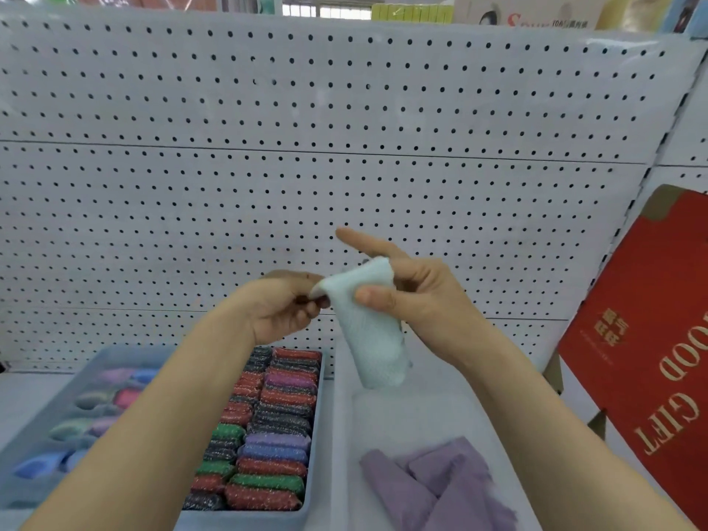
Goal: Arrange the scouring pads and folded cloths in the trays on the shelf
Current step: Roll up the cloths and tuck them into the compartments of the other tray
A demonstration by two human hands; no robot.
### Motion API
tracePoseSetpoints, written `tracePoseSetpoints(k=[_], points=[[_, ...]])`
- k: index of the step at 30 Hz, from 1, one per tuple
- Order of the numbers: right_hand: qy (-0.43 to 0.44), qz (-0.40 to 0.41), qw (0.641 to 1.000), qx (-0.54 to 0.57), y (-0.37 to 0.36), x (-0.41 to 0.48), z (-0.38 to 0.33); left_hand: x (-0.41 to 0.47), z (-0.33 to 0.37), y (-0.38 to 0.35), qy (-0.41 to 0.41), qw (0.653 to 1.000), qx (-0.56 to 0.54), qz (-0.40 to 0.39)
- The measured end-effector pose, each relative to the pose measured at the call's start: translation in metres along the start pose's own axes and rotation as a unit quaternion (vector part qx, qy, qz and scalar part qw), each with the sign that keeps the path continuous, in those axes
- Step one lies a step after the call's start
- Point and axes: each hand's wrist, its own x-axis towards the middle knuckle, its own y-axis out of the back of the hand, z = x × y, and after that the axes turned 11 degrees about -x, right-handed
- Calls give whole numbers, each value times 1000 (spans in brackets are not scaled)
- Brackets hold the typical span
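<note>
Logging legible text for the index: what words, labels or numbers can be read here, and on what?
"OOD GIFT" in gold, sideways, on the red box; first letter cut off.
Gold characters on that box: too small to read.
Packaging above the pegboard: a red "S", rest blurred.

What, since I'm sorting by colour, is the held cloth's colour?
The cloth is pale mint-white, head view.
</note>
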Motion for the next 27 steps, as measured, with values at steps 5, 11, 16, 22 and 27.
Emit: tracePoseSetpoints(k=[5, 11, 16, 22, 27], points=[[-99, 165, 975, 115, -2, 16, 2, -3, -32, -20, -119, 992, -25, -40], [-143, 219, 951, 165, 0, 15, 9, -16, -51, -42, -285, 956, 5, -67], [-163, 214, 949, 161, 6, 12, 15, -15, -57, -48, -289, 956, 37, -29], [-189, 184, 959, 106, 14, 5, 24, -16, -61, -44, -261, 965, 32, -9], [-196, 213, 948, 130, 14, 7, 27, -21, -63, -53, -251, 967, 33, -38]])
